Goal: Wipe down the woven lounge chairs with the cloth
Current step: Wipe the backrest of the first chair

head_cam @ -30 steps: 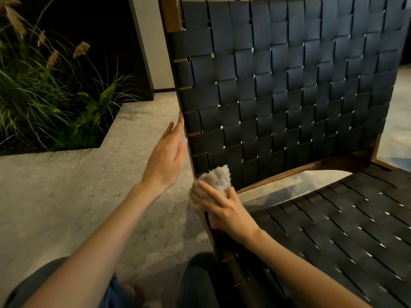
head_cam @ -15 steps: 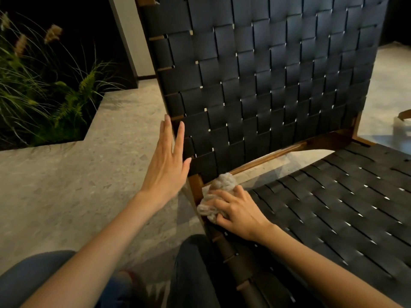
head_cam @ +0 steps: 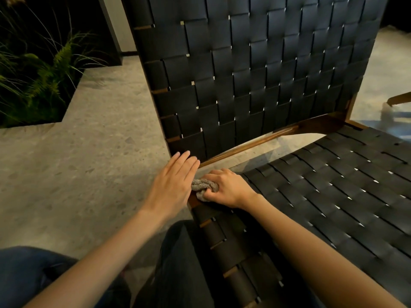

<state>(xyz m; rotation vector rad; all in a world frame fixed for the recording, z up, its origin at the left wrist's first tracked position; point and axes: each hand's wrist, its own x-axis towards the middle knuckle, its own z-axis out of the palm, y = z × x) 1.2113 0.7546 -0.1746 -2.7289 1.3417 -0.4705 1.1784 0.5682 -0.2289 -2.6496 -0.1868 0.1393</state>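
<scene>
gripping cloth (head_cam: 203, 186) at chair edge (head_cam: 194, 202), seemingly

The left hand (head_cam: 173, 183) lies flat, palm down, its fingers straight and held together, pointing forward and a little to the right. The right hand (head_cam: 229, 190) sits just beside it, knuckles up, fingers curled tight round a bunched cloth (head_cam: 201, 185). The left arm (head_cam: 106, 247) and right arm (head_cam: 315, 238) are bare and reach forward from below.
</scene>
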